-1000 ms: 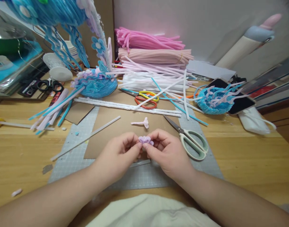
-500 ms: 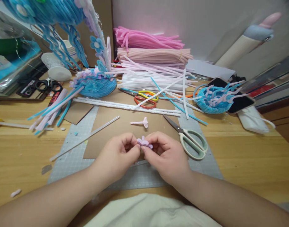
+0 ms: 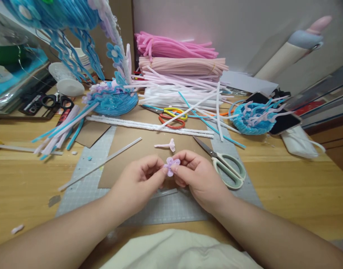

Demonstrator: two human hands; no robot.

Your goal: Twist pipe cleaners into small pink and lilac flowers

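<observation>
A small lilac pipe-cleaner flower (image 3: 170, 164) is pinched between both hands, its rounded petals facing me. My left hand (image 3: 145, 175) grips it from the left with thumb and forefinger. From the other side my right hand (image 3: 195, 175) holds it, the thumb lying over a petal. Just beyond the fingers, a pale pink pipe-cleaner piece (image 3: 168, 145) with a looped end lies on the brown cardboard (image 3: 126, 160). Green-handled scissors (image 3: 229, 168) rest right of my right hand, blades partly apart. A clear glue stick (image 3: 167, 193) lies under the hands.
Another long glue stick (image 3: 104, 162) crosses the grey cutting mat (image 3: 76, 201). Behind are white pipe cleaners (image 3: 149, 127), red-and-yellow pliers (image 3: 174, 116) and pink bundles (image 3: 177, 46). A blue pipe-cleaner basket (image 3: 252, 117) stands right, a tall blue decorated piece (image 3: 115, 101) left.
The flower has been turned from edge-on so its petals now face me. My right fingers have shifted on it; both hands stay in nearly the same place.
</observation>
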